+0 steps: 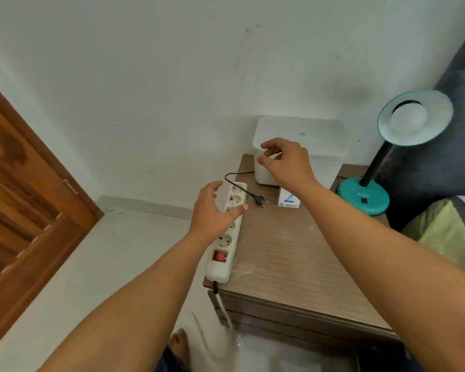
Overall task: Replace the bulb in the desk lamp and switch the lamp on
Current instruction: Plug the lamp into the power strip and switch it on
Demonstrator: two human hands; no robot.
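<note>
A teal desk lamp [364,196] stands at the back right of the wooden bedside table [301,253], its shade tipped toward me with a white bulb [408,116] in it. The lamp's black plug [260,200] lies unplugged beside a white power strip [227,237] along the table's left edge; the strip's red switch [220,256] glows. A small white and blue bulb box [289,198] stands behind the plug. My left hand [212,210] hovers over the strip, fingers apart, empty. My right hand [285,161] is raised before a white bin [325,146], fingers loosely curled, holding nothing.
The white lidded bin stands at the table's back against the wall. A wooden door [19,197] is on the left. A bed with a dark headboard and green cloth [451,232] adjoins the table on the right. The strip's cable [223,307] hangs off the front edge.
</note>
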